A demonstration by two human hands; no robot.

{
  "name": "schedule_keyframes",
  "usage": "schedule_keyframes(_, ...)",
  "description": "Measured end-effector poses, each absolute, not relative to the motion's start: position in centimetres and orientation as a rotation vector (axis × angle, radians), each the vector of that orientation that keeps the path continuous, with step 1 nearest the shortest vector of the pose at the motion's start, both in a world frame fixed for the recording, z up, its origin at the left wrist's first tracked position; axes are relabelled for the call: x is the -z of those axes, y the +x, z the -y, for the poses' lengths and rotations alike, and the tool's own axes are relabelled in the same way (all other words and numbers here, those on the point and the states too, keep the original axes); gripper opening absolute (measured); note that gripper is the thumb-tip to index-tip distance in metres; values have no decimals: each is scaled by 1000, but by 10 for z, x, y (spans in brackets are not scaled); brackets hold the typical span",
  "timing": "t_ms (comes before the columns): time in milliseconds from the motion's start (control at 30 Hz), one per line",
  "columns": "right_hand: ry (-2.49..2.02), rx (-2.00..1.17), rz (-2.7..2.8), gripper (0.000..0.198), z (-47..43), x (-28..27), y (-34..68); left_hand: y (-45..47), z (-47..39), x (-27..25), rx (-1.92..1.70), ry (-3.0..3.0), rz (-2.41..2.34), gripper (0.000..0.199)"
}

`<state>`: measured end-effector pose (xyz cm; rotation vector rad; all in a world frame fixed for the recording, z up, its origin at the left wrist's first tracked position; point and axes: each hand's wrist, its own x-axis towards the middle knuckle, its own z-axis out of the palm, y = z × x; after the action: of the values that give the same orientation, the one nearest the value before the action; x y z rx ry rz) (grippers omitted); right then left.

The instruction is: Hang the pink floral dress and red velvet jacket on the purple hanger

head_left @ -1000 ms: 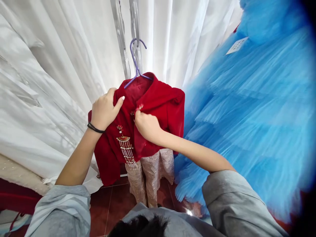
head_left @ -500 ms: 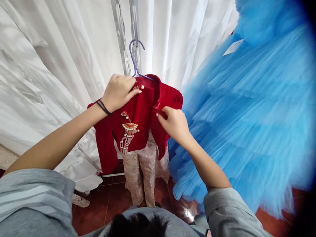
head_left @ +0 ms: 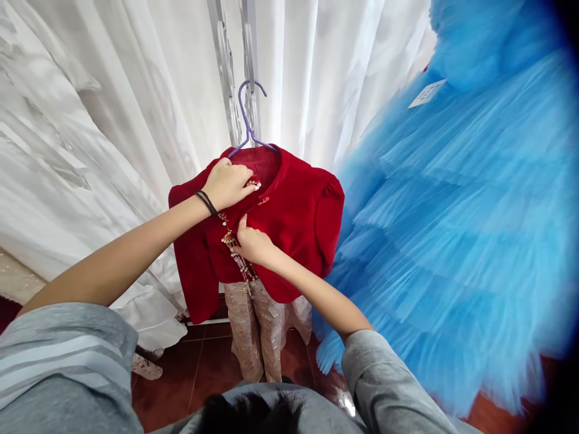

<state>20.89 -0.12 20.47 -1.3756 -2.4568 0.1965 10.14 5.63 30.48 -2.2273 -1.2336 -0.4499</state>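
A red velvet jacket (head_left: pixel 301 211) hangs on a purple hanger (head_left: pixel 246 114). My left hand (head_left: pixel 227 185), with black bands at the wrist, is closed on the jacket's front edge near the collar, beside a beaded ornament (head_left: pixel 254 184). Lower down, my right hand (head_left: pixel 254 242) is closed on the jacket's other front edge, which it holds across the middle. Partly behind its fingers dangles a beaded tassel (head_left: pixel 239 262). Pale patterned trousers (head_left: pixel 262 325) hang below the jacket.
A blue layered tulle dress (head_left: pixel 443 211) with a white tag (head_left: pixel 427 93) fills the right side. White drapery (head_left: pixel 149 78) and white gowns (head_left: pixel 45 150) stand behind and to the left. A metal rack (head_left: pixel 249 60) rises behind the hanger. The floor (head_left: pixel 203 367) is reddish tile.
My right hand has moved left, drawing the jacket's right front panel across the opening and over toward the tassel. My left hand stays near the collar and has shifted slightly down.
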Motion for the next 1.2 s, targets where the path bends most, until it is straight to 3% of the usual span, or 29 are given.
schedule_keyframes(100,-1360,-246,2431,77,-6,-184,204,105,-50,-292,685,-2252,1133,25)
schedule_keyframes(367,-1241,-226,2138,36,2,-180,246,117,-47,-231,515,-2041,1050,21)
schedule_keyframes(500,-1290,194,1349,50,-48,-173,332,100,-54,-219,600,-1960,925,27)
schedule_keyframes(733,-1463,213,1388,36,-81,-180,424,94,-33,-205,730,-1918,711,23)
schedule_keyframes(867,-1383,276,1109,35,-79,-194,436,107,-26,-199,672,-1979,971,31)
schedule_keyframes(1033,-1507,179,1329,30,-65,-182,416,106,-35,-208,751,-2219,1514,26)
schedule_keyframes(1200,-1317,223,1332,42,-29,-160,372,92,-51,-262,1107,-2676,1328,20)
